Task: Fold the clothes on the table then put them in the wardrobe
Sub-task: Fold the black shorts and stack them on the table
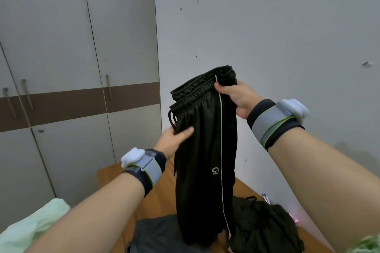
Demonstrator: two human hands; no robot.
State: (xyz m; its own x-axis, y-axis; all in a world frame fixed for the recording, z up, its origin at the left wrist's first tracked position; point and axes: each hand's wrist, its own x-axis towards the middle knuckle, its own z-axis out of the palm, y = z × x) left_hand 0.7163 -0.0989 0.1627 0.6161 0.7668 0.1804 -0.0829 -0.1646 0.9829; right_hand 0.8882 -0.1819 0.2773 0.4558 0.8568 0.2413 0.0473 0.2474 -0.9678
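Head view | black track pants (205,139) lifted above wooden table (156,197) to hang straight for folding | right hand (236,96) gripping waistband | left hand (174,137) pinching front | wardrobe (72,47) closed

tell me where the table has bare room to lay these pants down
Bare wood shows on the table at its far left part, between the left hand and the hanging pants. The near side is crowded: a grey garment and a dark heap cover it.

Trousers (205,150) hang above table (160,197); wardrobe (78,68) left.
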